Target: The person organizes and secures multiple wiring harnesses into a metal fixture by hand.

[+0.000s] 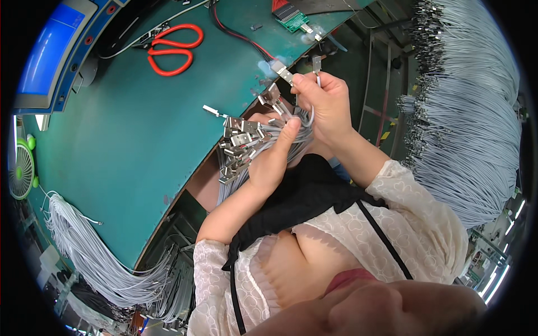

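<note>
My left hand [272,162] is closed around a bundle of grey USB cables [241,140], their bare metal plugs pointing in several directions near the table edge. My right hand [330,106] pinches a USB plug between thumb and fingers. That plug is at a metal USB connector [282,71] fixed at the table edge, with red and black wires leading to it; whether the two are fully joined is hidden by my fingers. Another metal plug [317,64] on a grey cable sticks up behind my right fingers.
Red-handled scissors [174,50] lie on the green table [129,140]. A green circuit board [292,21] sits at its far edge. A blue-screened device [47,50] and green fan [22,168] stand left. Grey cable bundles hang at lower left [95,252] and right [465,123].
</note>
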The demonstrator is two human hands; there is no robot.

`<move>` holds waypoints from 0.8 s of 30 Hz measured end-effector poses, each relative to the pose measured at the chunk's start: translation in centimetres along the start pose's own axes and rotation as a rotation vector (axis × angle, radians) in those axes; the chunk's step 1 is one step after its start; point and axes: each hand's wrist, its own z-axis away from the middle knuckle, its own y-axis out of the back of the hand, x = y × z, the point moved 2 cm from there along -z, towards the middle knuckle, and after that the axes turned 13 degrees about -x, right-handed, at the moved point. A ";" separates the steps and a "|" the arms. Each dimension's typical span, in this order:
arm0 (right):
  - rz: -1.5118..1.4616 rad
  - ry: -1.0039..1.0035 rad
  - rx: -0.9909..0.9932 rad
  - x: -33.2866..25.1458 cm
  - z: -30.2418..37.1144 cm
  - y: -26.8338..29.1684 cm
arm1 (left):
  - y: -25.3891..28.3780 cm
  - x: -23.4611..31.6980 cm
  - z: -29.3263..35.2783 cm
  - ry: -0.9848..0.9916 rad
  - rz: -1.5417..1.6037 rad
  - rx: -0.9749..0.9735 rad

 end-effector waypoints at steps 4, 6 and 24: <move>-0.012 0.015 0.026 0.2 -0.1 -0.5 | 0.1 0.1 -0.2 -0.025 -0.010 0.014; -0.009 0.006 0.009 0.1 -0.1 -0.1 | 0.1 0.0 -0.2 -0.031 -0.005 0.015; 0.115 -0.156 -0.128 -0.3 0.4 -0.3 | -0.6 0.9 0.0 0.077 0.114 -0.003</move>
